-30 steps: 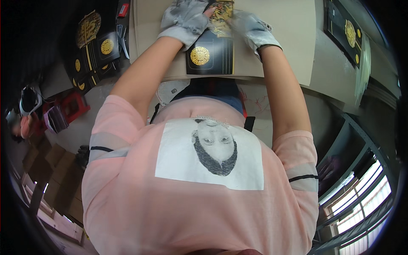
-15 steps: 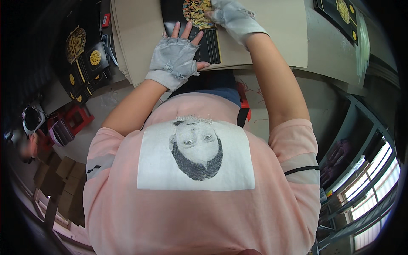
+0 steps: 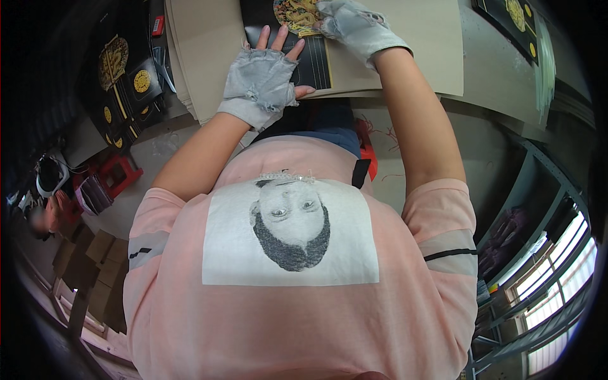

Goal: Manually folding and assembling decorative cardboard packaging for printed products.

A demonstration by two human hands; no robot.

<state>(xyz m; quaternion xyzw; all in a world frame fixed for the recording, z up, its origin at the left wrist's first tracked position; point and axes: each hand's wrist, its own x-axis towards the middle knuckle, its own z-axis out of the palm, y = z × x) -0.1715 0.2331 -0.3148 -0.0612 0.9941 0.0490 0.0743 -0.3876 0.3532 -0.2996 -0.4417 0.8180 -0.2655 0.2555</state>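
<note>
A black printed sheet [image 3: 315, 66] with a gold dragon medallion and thin gold lines lies on a large beige board [image 3: 411, 73]. My left hand [image 3: 258, 82], in a grey fingerless glove, rests flat on the sheet's near left part, its fingers spread. At the sheet's right edge, beside the medallion, is my right hand [image 3: 361, 30], gloved alike. Its fingers are curled in and pressed together. The glove hides most of them, so I cannot see whether anything is between them. The sheet's far end runs out of view.
Several black-and-gold printed pieces [image 3: 126, 82] lie at the left. Another stack of black-and-gold pieces [image 3: 514, 25] sits at the far right. Red stools [image 3: 119, 174] and cardboard boxes [image 3: 104, 259] stand on the floor at left. A grey metal rack [image 3: 538, 183] stands at right.
My right hand has moved slightly right and nearer along the sheet's edge, covering part of the medallion's right side. My left hand stays spread on the sheet.
</note>
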